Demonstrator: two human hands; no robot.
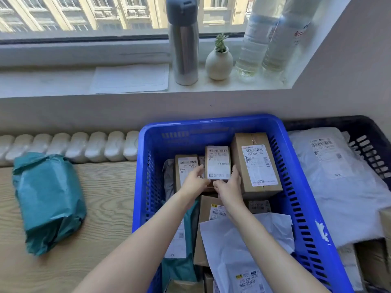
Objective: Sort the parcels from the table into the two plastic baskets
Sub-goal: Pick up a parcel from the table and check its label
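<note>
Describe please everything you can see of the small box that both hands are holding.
The small box is brown cardboard, its upper face almost fully covered by a white shipping label with barcodes and a QR code. It sits inside the blue basket, between a narrower labelled box and a larger box. The left hand grips its left lower edge and the right hand its right lower edge. Its underside is hidden.

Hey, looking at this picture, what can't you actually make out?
Head view only:
- Label text on the small box held by both hands: too small.
- Blue basket bottom: covered by parcels.
- Black basket: cut off by right edge.
- Left hand and right hand fingertips: behind the box.
</note>
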